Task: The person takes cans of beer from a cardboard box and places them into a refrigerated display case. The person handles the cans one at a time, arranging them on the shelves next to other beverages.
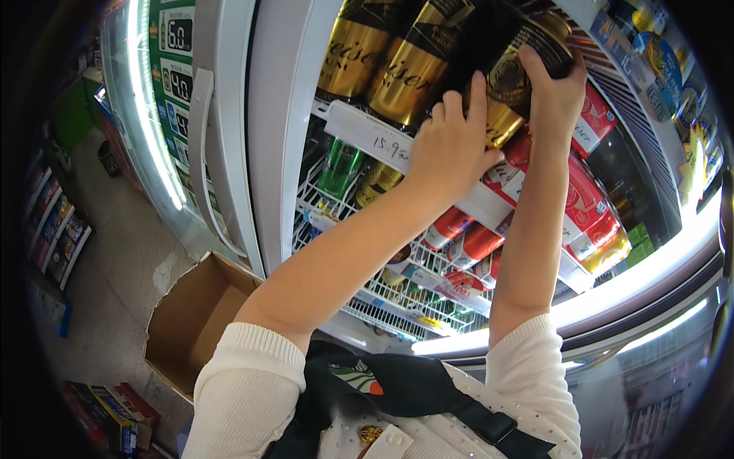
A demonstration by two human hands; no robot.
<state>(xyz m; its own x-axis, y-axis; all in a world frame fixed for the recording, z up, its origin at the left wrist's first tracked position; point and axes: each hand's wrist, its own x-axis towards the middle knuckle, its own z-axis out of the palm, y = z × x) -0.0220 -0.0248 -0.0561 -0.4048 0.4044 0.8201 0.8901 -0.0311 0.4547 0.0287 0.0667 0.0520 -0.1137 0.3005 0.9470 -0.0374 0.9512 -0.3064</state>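
Both my arms reach up into a lit drinks cooler. My right hand (pixel 556 86) grips a black and gold beer can (pixel 507 74) near its top end, thumb on one side and fingers on the other. Against the lower left side of that can lies my left hand (pixel 453 135), its index finger pointing up and its thumb at the can's lower end; whether it bears on the can is hard to tell. More gold and black Budweiser cans (pixel 410 69) stand to the left on the same shelf, behind a white price strip (pixel 367 135) with handwriting.
Red beer packs (pixel 590 201) are at the shelf's right. Wire racks below hold a green can (pixel 341 166) and red cans (pixel 476 244). A cooler door with a curved handle (pixel 200 155) is at left. An empty cardboard box (pixel 189 315) stands on the floor at lower left.
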